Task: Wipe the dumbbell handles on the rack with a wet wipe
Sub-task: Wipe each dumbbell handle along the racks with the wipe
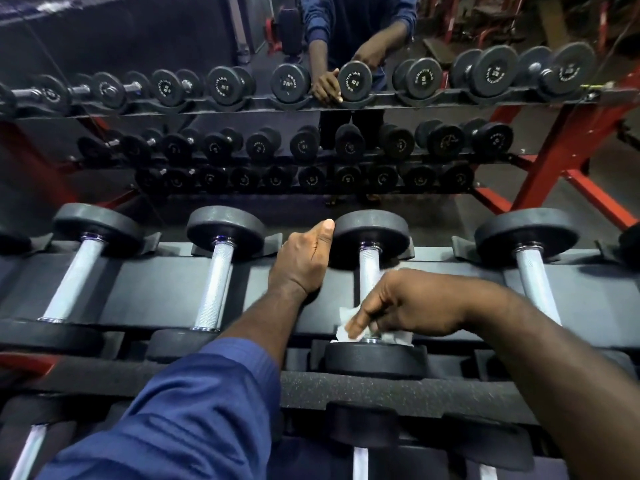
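Our right hand (405, 306) pinches the wipe (344, 322) around the handle (369, 271) at its 6 o'clock end, beside the near head (375, 362). The handle runs from 6 to 12, so its bare length lies at 12 from that hand, and we judge the stroke should go that way. Our left hand (299, 261), at 10, curls over the rack (138, 289) edge, its thumb against the far head (372, 230).

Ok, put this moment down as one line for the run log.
step: wiping | right hand: wet wipe pinched round dumbbell handle, near end | left hand: grips rack edge beside far head
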### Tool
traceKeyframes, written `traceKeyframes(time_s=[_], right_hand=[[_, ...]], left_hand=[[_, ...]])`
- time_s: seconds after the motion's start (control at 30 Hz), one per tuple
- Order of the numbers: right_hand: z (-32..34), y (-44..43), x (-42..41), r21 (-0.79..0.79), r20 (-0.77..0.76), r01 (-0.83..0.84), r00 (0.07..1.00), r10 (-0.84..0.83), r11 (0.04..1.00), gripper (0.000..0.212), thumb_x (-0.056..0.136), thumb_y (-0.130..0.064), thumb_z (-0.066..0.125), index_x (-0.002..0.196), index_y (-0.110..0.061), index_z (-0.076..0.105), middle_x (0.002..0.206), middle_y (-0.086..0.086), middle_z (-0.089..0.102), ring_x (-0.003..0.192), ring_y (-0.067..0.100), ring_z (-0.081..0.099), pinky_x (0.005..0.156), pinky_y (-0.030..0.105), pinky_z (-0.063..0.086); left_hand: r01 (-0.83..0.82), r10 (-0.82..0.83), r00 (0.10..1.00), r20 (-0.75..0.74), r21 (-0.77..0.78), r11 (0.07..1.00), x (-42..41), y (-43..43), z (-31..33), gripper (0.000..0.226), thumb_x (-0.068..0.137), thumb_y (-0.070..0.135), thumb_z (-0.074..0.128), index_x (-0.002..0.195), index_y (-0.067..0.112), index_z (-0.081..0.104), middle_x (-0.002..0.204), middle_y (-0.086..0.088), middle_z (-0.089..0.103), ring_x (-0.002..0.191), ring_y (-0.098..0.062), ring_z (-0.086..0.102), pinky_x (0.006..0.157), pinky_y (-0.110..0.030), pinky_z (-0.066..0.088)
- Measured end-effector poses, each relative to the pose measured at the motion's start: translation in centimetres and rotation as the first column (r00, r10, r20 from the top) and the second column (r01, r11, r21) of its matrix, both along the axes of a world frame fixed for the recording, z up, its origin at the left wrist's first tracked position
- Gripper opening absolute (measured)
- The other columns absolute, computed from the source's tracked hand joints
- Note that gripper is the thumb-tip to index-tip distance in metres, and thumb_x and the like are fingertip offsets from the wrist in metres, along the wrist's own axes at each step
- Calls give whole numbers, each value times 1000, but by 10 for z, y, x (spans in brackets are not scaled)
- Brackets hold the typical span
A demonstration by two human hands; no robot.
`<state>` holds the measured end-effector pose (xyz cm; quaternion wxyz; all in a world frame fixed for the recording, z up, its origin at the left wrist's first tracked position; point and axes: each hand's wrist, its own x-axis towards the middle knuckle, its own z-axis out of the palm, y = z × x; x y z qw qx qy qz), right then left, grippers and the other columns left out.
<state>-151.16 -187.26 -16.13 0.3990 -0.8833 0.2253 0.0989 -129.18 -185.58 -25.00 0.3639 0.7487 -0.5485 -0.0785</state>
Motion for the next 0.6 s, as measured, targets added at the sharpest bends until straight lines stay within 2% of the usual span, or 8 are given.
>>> traceKeyframes(time_s=[0.1,0.17,0.23,0.3,0.4,0.47,0.53,0.6], right_hand=[[-9,-5,-3,-18,205,235,952,-227,972,29,90,-8,71,104,-32,81,97,-16,78,97,-2,71,99,38,55],[-11,-1,-10,119,137,165,974,-181,979,29,89,-2,70,102,-26,82,91,-8,79,93,7,72,99,45,55],[-12,4,-20,222,100,107,986,-132,969,26,90,0,71,102,-20,82,99,-4,79,101,15,73,100,43,55],[-18,2,-24,229,231,250,925,-302,941,25,88,4,72,97,-17,82,98,0,79,98,25,74,94,42,58],[-42,-1,-20,432,397,580,565,-723,691,27,87,13,66,83,-12,76,94,8,78,87,39,71,81,51,57],[-59,-1,-15,615,356,586,390,-849,527,21,89,9,65,93,-10,72,97,13,75,87,35,67,79,47,53],[-65,3,-8,769,270,483,346,-898,418,27,94,9,58,113,-7,69,112,17,74,102,31,67,93,44,53],[-65,6,-10,869,152,381,400,-904,315,34,96,13,50,124,-1,63,119,20,71,111,30,68,99,41,53]], left_hand=[[-1,1,1000,-6,-2,1000,0,0,1,77,100,77,9,116,19,57,81,-13,70,84,-36,67,78,-52,57],[-4,4,1000,-2,1,1000,1,0,0,76,101,75,11,116,18,58,81,-12,70,83,-36,67,78,-52,56],[-4,4,1000,2,3,1000,2,0,0,76,100,76,11,116,19,58,80,-11,69,83,-35,67,79,-52,57],[-3,3,1000,11,6,1000,1,0,0,75,100,77,10,117,20,56,79,-10,68,83,-35,67,79,-52,57],[-6,6,1000,23,10,1000,1,-1,0,66,100,76,11,116,24,48,75,-10,65,81,-38,65,78,-54,56],[-8,7,1000,25,15,1000,0,0,1,58,103,72,14,107,27,49,69,-5,60,79,-38,64,79,-54,55],[-6,6,1000,24,9,1000,0,1,3,54,104,69,16,97,29,51,65,0,55,76,-36,64,76,-53,55],[-12,11,1000,21,1,1000,-1,1,3,54,104,69,16,105,27,49,66,-1,55,78,-38,65,76,-54,55]])
